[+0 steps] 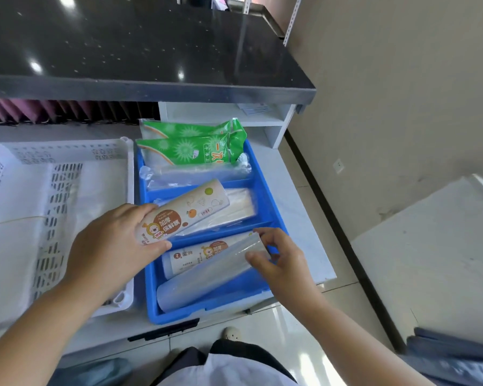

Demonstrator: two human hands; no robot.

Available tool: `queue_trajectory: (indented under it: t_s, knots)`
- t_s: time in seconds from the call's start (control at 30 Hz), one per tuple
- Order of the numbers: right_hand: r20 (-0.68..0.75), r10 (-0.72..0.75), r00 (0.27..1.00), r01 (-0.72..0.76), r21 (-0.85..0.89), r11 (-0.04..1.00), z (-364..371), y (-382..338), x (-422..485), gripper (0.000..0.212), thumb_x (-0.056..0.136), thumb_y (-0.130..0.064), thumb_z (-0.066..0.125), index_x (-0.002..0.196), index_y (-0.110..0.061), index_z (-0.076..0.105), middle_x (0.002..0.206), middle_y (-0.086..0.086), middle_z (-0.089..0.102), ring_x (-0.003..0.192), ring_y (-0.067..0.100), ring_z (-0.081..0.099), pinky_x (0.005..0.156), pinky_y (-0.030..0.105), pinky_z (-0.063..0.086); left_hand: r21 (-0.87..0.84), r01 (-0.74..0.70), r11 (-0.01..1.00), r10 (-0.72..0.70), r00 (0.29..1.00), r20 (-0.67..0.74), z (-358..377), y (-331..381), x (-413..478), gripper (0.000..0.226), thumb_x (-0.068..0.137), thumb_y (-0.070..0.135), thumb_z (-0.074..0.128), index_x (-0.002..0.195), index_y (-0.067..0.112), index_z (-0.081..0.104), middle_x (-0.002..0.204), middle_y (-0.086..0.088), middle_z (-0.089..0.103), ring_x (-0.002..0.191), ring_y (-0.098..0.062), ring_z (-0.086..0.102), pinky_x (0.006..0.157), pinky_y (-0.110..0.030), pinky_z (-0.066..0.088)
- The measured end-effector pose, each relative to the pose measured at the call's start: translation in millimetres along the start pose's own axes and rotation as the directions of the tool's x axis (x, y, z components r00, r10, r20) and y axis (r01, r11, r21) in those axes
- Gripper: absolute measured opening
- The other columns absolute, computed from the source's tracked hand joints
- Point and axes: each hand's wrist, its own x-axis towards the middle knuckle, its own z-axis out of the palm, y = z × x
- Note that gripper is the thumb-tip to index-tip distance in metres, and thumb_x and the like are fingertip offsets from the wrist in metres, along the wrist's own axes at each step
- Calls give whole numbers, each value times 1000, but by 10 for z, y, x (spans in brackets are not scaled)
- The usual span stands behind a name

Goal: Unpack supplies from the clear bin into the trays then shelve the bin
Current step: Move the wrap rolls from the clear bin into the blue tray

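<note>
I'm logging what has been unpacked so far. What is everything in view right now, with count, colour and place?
Blue tray: 1, blue, divided into three sections, centre of the white counter.
Green packets: 2, green and white, far section of the tray.
Printed wrap rolls: 2, white with orange print, one over the middle section, one in the near section.
Clear roll: 1, transparent, near section.
White perforated basket: 1, white, left of the tray.
Black countertop: 1, black, behind.
Shoe: 1, white, on the floor.
Left hand: grips the upper printed roll.
Right hand: holds the clear roll's end.
</note>
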Motion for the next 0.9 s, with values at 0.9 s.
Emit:
queue_trajectory:
  t_s: [0.9]
  knots:
    - [-488,72,870,39,212,977,-1343,414,269,30,87,-26,51,66,-5,46,58,-4,31,53,7,30,49,23,28,-170,-43,985,109,909,403,762,567,-305,63,60,50,78,116,34,56,99,17,43,101,-7,39,92,-26,37]
